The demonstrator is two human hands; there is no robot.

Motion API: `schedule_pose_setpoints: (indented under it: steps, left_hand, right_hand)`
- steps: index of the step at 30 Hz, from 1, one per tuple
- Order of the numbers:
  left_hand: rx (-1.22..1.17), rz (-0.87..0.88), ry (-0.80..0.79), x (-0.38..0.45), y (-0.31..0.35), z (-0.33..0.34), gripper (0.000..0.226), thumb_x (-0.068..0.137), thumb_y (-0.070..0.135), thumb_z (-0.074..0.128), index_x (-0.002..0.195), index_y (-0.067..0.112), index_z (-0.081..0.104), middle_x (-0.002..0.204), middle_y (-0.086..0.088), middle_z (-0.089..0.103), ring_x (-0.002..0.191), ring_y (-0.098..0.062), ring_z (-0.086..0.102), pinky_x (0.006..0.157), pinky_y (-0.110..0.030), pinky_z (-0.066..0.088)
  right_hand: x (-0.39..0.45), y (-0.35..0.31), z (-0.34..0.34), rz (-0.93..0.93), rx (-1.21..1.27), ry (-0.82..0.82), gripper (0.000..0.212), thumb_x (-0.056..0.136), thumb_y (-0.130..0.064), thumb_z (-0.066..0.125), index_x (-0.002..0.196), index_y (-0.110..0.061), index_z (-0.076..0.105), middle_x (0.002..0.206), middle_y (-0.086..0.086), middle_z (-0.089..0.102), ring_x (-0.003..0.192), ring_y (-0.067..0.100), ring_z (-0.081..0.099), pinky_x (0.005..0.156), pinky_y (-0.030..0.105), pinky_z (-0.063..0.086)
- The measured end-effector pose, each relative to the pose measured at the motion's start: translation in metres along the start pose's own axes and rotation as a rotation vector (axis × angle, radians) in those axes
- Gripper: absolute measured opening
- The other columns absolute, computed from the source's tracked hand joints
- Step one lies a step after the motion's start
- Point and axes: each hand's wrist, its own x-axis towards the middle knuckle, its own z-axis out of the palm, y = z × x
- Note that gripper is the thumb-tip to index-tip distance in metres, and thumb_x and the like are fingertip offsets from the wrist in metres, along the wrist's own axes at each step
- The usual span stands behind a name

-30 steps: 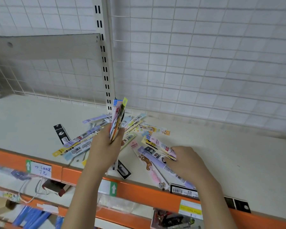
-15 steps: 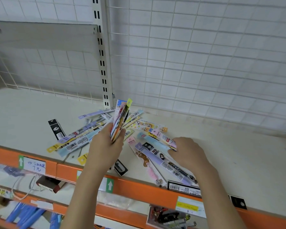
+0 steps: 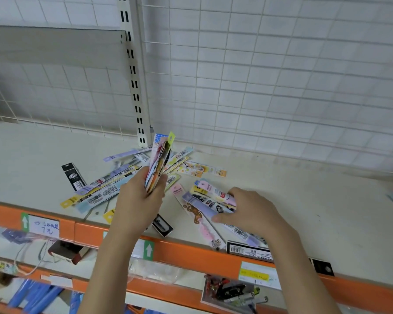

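While clearing the shelf [image 3: 304, 200], gripping a packet stack [image 3: 159, 159] upright in the left hand [image 3: 138, 200], likely to keep it apart; pinching loose packets [image 3: 211, 200] flat on it with the right hand [image 3: 252, 211].

Pile [image 3: 114, 184] sits mid-shelf [image 3: 304, 200], right in front of post [image 3: 136, 87], grid [image 3: 281, 75] behind. Left hand [image 3: 138, 200] holds stack [image 3: 159, 162] upright over pile. Right hand [image 3: 252, 209] grips packs [image 3: 210, 198] just right of it, near front edge. Price tag [image 3: 46, 227] below, far left.

Bare shelf [image 3: 304, 200] lies free rightward; scattered refill packets [image 3: 104, 189] clutter the left, wire grid [image 3: 259, 87] behind.
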Motion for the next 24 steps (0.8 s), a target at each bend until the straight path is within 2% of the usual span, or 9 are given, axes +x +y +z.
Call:
schedule_pose_setpoints:
  steps: [4,8,10,12,16,18,20,22,24]
  left_hand:
    - [0.008,0.025,0.020,-0.004,0.000,-0.001,0.018,0.093,0.029,0.050,0.080,0.018,0.055,0.064,-0.007,0.062,0.063,-0.024,0.063,0.055,-0.028,0.045]
    - [0.002,0.028,0.031,-0.007,0.001,-0.002,0.020,0.093,0.029,0.051,0.080,0.013,0.055,0.064,-0.007,0.062,0.063,-0.024,0.063,0.054,-0.025,0.043]
    - [0.004,0.038,0.034,-0.008,0.003,-0.002,0.019,0.093,0.028,0.051,0.078,0.016,0.054,0.063,-0.004,0.062,0.063,-0.024,0.064,0.053,-0.024,0.043]
    - [0.003,0.053,0.033,-0.010,0.003,-0.002,0.016,0.092,0.027,0.052,0.078,0.020,0.054,0.063,-0.002,0.061,0.064,-0.025,0.064,0.055,-0.027,0.045]
    - [0.104,0.104,0.055,-0.011,0.005,0.000,0.014,0.092,0.029,0.053,0.084,0.017,0.054,0.063,0.003,0.058,0.064,-0.021,0.061,0.053,-0.026,0.041]
    - [0.205,0.143,0.087,-0.011,0.007,0.004,0.019,0.090,0.031,0.056,0.084,0.014,0.053,0.060,0.005,0.053,0.058,-0.014,0.052,0.049,-0.024,0.036]
    - [0.257,0.139,0.095,-0.010,0.010,0.011,0.025,0.088,0.035,0.058,0.081,0.012,0.052,0.060,0.001,0.053,0.058,-0.020,0.052,0.048,-0.028,0.034]
    - [0.315,0.070,0.043,-0.007,0.010,0.022,0.026,0.088,0.036,0.058,0.080,0.013,0.050,0.065,-0.004,0.055,0.067,-0.029,0.057,0.053,-0.029,0.036]
    - [0.433,-0.037,-0.076,-0.002,0.009,0.036,0.025,0.087,0.038,0.057,0.083,0.014,0.051,0.077,-0.007,0.058,0.078,-0.030,0.058,0.062,-0.030,0.043]
  right_hand:
    - [0.005,0.003,0.005,0.013,0.019,-0.024,0.037,0.082,-0.049,0.061,0.068,-0.024,0.037,0.067,-0.007,0.043,0.065,0.017,0.045,0.051,0.026,0.029]
    - [0.009,0.000,0.000,-0.008,-0.017,0.019,0.038,0.086,-0.034,0.055,0.060,-0.021,0.031,0.067,-0.004,0.034,0.063,0.020,0.041,0.048,0.027,0.025]
    - [0.010,-0.001,-0.003,-0.002,-0.059,0.045,0.033,0.089,-0.035,0.053,0.066,-0.017,0.038,0.068,-0.004,0.036,0.068,0.022,0.043,0.052,0.028,0.029]
    - [0.010,0.000,-0.008,-0.001,-0.100,0.092,0.021,0.091,-0.036,0.049,0.081,-0.018,0.046,0.076,-0.002,0.047,0.075,0.023,0.047,0.061,0.027,0.035]
    - [0.006,0.006,-0.017,-0.018,-0.082,0.222,0.014,0.094,-0.030,0.046,0.091,-0.016,0.044,0.091,0.007,0.062,0.077,0.029,0.053,0.062,0.030,0.035]
    - [0.002,0.011,-0.020,-0.035,-0.026,0.285,0.016,0.094,-0.027,0.047,0.103,-0.014,0.046,0.090,0.007,0.062,0.075,0.030,0.054,0.059,0.031,0.034]
    - [-0.004,0.016,-0.020,-0.048,0.006,0.343,0.022,0.095,-0.025,0.046,0.114,-0.015,0.044,0.085,0.002,0.057,0.072,0.026,0.053,0.051,0.030,0.032]
    - [-0.010,0.021,-0.019,-0.035,0.030,0.383,0.026,0.096,-0.026,0.045,0.121,-0.017,0.041,0.084,-0.003,0.052,0.070,0.022,0.051,0.048,0.027,0.030]
    - [-0.017,0.026,-0.018,-0.008,0.050,0.387,0.028,0.096,-0.033,0.047,0.120,-0.020,0.042,0.085,-0.005,0.052,0.072,0.021,0.052,0.051,0.028,0.034]
